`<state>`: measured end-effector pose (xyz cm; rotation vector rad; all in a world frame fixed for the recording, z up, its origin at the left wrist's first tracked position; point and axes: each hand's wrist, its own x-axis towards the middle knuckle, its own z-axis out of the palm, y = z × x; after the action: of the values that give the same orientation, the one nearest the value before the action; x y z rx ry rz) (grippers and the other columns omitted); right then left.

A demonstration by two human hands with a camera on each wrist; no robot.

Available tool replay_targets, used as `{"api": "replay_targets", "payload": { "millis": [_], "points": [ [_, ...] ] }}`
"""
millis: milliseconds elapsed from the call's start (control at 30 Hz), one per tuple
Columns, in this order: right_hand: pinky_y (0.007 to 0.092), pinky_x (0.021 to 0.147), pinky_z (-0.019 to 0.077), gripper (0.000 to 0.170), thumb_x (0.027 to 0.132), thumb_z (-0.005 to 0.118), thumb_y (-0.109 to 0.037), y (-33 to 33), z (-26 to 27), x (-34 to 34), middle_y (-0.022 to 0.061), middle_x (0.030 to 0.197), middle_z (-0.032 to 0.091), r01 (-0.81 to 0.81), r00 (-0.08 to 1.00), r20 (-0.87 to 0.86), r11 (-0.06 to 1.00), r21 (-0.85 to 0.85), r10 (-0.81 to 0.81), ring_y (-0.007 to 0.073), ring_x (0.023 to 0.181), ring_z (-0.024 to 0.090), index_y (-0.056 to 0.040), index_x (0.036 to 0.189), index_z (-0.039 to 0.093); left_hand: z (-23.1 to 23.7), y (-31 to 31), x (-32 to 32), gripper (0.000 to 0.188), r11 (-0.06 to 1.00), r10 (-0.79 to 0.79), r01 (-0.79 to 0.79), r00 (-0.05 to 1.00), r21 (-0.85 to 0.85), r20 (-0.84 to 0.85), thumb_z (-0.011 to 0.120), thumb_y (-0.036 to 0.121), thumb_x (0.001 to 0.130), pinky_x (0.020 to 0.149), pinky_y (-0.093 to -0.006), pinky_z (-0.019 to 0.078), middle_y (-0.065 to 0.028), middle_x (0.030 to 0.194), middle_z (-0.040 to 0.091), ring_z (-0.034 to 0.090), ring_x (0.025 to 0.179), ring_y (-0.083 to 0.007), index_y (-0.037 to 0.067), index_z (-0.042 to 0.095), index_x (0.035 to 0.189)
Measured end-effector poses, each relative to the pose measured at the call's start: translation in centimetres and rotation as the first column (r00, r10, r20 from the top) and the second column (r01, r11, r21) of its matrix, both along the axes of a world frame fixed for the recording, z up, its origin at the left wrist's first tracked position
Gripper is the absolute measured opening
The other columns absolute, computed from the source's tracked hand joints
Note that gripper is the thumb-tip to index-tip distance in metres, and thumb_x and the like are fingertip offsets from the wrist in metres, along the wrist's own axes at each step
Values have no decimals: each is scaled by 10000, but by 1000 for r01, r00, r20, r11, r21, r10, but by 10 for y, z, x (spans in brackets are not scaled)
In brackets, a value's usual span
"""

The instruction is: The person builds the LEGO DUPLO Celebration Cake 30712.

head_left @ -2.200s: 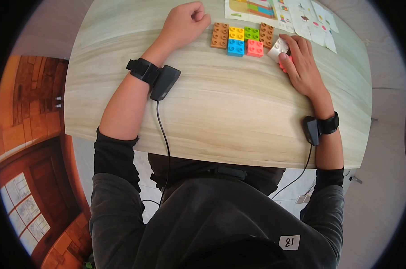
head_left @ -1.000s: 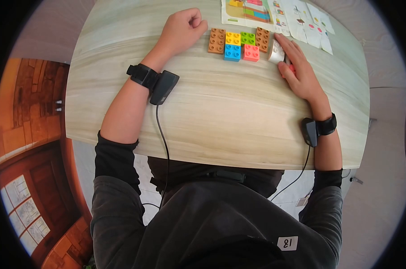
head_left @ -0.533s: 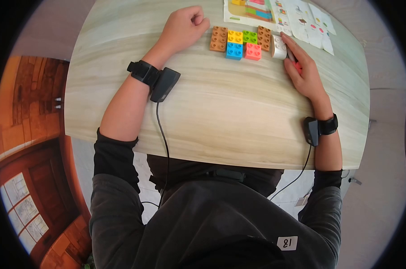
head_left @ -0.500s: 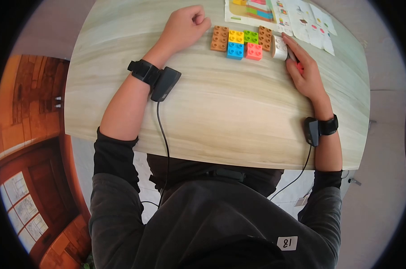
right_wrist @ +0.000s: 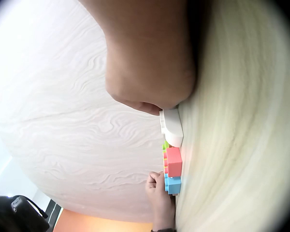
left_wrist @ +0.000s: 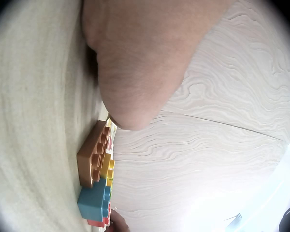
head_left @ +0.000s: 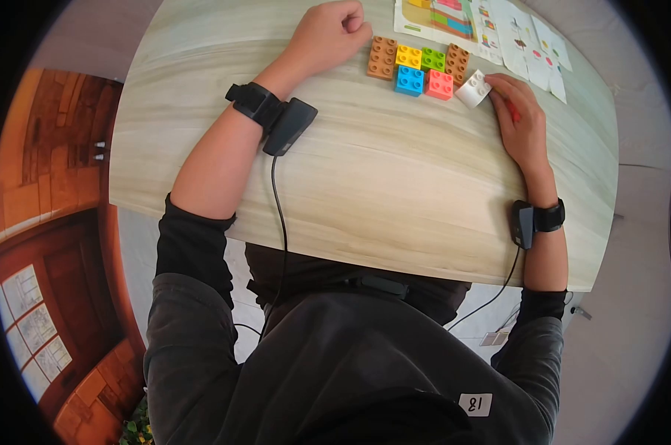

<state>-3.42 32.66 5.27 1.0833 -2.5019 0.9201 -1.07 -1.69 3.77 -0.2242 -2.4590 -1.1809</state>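
At the table's far right, my right hand point(head_left: 522, 122) pinches the end of a white toy brick point(head_left: 473, 88) between thumb and fingertips. The brick has studs on top and a curved underside, and stands at a slant beside the brick row. A bit of red point(head_left: 513, 111) shows under this hand between thumb and index finger, mostly hidden. My left hand point(head_left: 331, 31) rests on the table left of the row, fingers curled and apart from the bricks. Nearest it is a brown brick point(head_left: 381, 58), also in the left wrist view, where the wrist hides the fingers.
The row also has yellow point(head_left: 408, 56), blue point(head_left: 409, 81), green point(head_left: 432, 59) and pink point(head_left: 439, 84) bricks, and a second brown brick point(head_left: 457, 63). Printed picture sheets point(head_left: 491, 33) lie behind. Cables hang from both wrist cameras.
The white brick has turned from nearly straight to slanted, its near end toward the left. My right hand's fingers have drawn in from lying long beside it. The head view has shifted slightly.
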Motion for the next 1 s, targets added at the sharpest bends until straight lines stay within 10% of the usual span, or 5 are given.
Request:
{"api": "replay_targets", "payload": {
  "millis": [1000],
  "points": [
    [260,608,481,126,964,691,-75,-1,5,-5,74,1007,688,191,960,-175,968,-163,-219,144,749,616,-36,1081,719,4,2,1,273,1000,24,-24,998,5,52,688,127,849,525,-342,415,-98,579,504,456,544,-168,35,485,691]
  ]
}}
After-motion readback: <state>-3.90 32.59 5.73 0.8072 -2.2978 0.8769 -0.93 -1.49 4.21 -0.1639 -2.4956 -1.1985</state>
